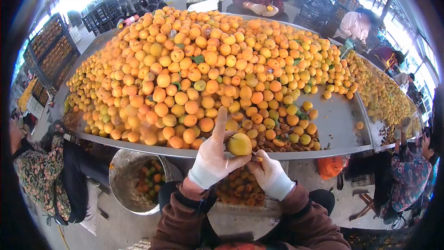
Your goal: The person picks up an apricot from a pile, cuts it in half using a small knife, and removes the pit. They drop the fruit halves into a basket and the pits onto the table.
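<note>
By the counter's [334, 122] near edge, the half-curled left hand [212, 156] cradles a yellow apricot [240, 144], likely light, bruisable, best held gently round its sides; the right hand [270, 174] pinches a small unclear object [259, 159].

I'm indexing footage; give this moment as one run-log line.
left hand: holding yellow fruit; right hand: at fruit's edge; ahead: fruit heap on metal table

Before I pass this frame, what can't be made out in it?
All in the head view:
Whether the right hand holds a tool: too small, covered by its own fingers.
The left hand's grip behind the yellow fruit: hidden by that fruit.
Some halved fruit below: hidden by both hands.
The pile's far foot: hidden by its own top.
The brown sleeves: cut off by the bottom edge.
</note>
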Tool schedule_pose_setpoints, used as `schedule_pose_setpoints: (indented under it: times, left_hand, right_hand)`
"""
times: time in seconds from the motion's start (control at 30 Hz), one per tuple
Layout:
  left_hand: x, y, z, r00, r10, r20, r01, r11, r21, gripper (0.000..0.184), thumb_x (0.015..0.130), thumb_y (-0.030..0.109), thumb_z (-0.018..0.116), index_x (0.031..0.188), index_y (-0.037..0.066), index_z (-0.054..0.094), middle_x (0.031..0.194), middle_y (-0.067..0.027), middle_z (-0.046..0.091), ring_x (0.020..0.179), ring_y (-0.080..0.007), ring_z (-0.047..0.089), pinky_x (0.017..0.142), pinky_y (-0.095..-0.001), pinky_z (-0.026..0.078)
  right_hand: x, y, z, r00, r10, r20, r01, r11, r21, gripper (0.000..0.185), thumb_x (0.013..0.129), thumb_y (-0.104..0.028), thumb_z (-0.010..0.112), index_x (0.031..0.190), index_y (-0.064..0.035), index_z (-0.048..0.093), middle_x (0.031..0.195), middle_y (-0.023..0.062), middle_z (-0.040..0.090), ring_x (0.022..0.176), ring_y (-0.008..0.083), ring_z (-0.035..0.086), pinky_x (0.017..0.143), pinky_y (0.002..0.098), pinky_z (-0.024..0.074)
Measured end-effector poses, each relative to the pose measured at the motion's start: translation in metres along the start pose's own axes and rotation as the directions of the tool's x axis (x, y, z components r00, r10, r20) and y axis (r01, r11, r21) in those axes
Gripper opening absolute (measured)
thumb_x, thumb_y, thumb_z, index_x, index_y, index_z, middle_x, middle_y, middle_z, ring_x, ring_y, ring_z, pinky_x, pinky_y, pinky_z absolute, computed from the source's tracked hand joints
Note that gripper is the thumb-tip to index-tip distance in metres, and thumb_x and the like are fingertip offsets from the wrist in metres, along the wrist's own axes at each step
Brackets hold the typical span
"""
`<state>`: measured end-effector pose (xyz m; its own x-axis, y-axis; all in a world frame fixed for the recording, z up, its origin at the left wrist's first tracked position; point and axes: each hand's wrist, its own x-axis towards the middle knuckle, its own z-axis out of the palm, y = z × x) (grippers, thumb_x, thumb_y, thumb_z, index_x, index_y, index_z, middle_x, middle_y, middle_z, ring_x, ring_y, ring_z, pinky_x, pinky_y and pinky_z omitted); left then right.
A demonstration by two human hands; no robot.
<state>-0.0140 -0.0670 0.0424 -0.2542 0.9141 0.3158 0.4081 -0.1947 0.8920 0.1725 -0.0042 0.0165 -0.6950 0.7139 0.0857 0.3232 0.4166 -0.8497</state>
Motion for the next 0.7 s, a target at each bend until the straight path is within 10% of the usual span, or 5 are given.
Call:
schedule_pose_setpoints:
  times: [0.33,0.5,0.57,0.7]
  left_hand:
    - [-0.001,-0.009,-0.006,1.0,0.027,-0.013,-0.025,0.988,0.155,0.116,0.068,0.022,0.084,0.151,0.002,0.005,0.106,-0.0209,0.066,0.102,-0.0298,0.065,0.089,-0.0354,0.05]
    - [-0.004,-0.006,0.014,0.99,-0.043,-0.131,0.002,0.956,-0.294,0.074,0.086,0.015,0.071,0.145,0.0,0.029,0.112,-0.0124,0.063,0.101,-0.0176,0.061,0.089,-0.0309,0.049]
    - [-0.002,-0.022,0.038,0.938,-0.297,-0.179,0.061,0.649,-0.759,0.05,0.094,0.015,0.059,0.138,-0.001,0.04,0.117,-0.0112,0.059,0.106,-0.0154,0.057,0.093,-0.0285,0.045]
    - [-0.003,-0.023,0.052,0.916,-0.394,-0.071,0.189,0.58,-0.792,0.044,0.095,0.025,0.06,0.13,0.001,0.049,0.115,-0.0061,0.058,0.099,-0.0143,0.056,0.087,-0.0263,0.046]
  right_hand:
    - [0.007,-0.003,-0.009,0.997,0.003,0.081,0.008,0.99,-0.14,0.027,0.092,-0.016,0.059,0.11,0.0004,0.048,0.079,0.0249,0.061,0.076,0.0433,0.062,0.063,0.042,0.0488]
    - [0.004,-0.005,0.023,0.988,0.004,-0.152,0.03,0.974,0.225,0.018,0.093,-0.011,0.054,0.104,0.0023,0.051,0.071,0.0172,0.057,0.063,0.0249,0.059,0.061,0.0334,0.0478]
    - [0.003,-0.007,0.031,0.985,0.017,-0.171,0.011,0.987,0.162,0.019,0.094,-0.012,0.053,0.105,0.0031,0.05,0.069,0.0145,0.056,0.061,0.0226,0.056,0.059,0.0328,0.0473]
    - [0.008,0.005,0.035,0.967,0.028,-0.254,0.02,0.983,0.184,0.022,0.093,-0.012,0.055,0.107,0.0033,0.05,0.068,0.0165,0.058,0.06,0.025,0.059,0.058,0.0341,0.0472]
